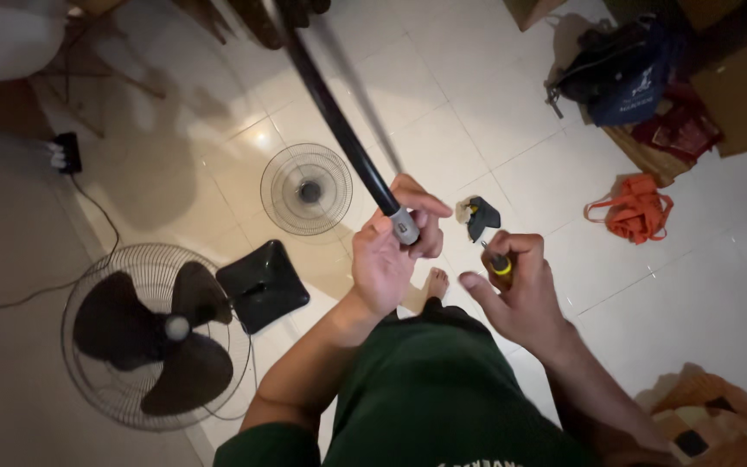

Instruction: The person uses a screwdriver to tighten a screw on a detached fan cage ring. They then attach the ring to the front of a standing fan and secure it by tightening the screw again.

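Observation:
My left hand (391, 246) grips the lower end of a long black fan pole (339, 121), fingers wrapped around its grey metal end cap (405, 227). The pole slants up and away to the top left. My right hand (516, 290) is closed around a screwdriver with a black and yellow handle (498, 261), held just right of the pole's end, tip pointing up toward it. On the tiles just beyond my hands lies a small dark fan part (480, 216). My bare foot (434, 284) shows between my hands.
A black square fan base (263, 285) lies on the tiled floor at left. Beside it sits a rear fan guard with black blades (153, 337), and a front wire guard (306, 188) farther off. Bags (620, 73), an orange cloth (637, 209), a power strip (66, 152).

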